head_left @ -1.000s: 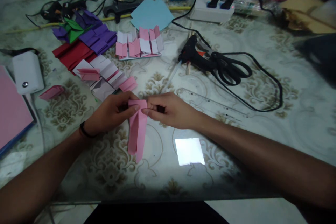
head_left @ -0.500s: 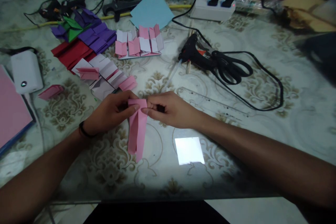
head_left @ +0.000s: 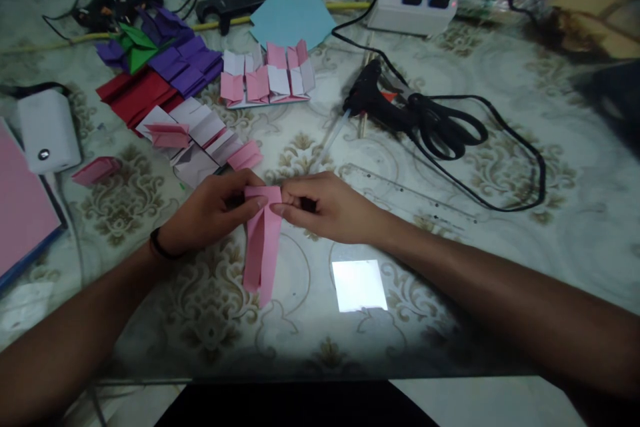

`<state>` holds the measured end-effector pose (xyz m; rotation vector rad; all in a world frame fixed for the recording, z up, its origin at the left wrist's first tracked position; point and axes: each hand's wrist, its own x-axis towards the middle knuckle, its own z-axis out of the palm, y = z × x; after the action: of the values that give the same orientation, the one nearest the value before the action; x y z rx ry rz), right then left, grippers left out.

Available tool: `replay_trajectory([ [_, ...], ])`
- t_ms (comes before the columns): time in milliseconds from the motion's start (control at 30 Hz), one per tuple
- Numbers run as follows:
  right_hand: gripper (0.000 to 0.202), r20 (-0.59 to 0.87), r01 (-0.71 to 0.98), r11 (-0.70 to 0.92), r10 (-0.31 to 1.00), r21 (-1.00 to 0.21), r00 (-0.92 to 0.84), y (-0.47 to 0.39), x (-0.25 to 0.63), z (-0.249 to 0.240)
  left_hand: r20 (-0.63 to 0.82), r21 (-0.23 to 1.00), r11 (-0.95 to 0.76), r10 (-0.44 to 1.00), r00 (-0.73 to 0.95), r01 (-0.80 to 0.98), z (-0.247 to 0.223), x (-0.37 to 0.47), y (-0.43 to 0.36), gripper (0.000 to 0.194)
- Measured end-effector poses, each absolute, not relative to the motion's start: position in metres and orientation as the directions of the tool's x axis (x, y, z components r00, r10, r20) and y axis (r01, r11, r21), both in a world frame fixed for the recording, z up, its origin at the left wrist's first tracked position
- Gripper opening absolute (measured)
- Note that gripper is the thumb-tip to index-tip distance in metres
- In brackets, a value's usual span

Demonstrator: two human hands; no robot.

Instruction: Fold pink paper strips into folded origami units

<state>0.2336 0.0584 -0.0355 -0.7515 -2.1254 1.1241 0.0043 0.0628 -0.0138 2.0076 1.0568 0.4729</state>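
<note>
Between my hands is a folded strip of pink paper, its top edge folded flat and its two lower flaps hanging slightly apart toward me. My left hand pinches the upper left of the strip, thumb on its face. My right hand grips the upper right edge between thumb and curled fingers. The fingertips behind the paper are hidden. Just beyond my left hand lie white and pink folded paper pieces. A small pink folded piece rests apart at the left.
A black glue gun with coiled cable lies beyond my right hand, near a clear ruler. Red folded paper, purple folded paper, blue sheets and a white power strip stand farther back. A white power bank is left.
The camera view has shifted slightly. Both hands keep the same hold on the pink paper, which looks almost unchanged.
</note>
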Motion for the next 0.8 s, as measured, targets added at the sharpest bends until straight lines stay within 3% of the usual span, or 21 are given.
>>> replay_trajectory([
  [800,0.035,0.280,0.184,0.498,0.713,-0.847,-0.643,0.0590,0.2334,-0.0368,-0.023,0.784,-0.349,0.810,0.587,0.513,-0.0138,0.0031,0.0627,0.020],
])
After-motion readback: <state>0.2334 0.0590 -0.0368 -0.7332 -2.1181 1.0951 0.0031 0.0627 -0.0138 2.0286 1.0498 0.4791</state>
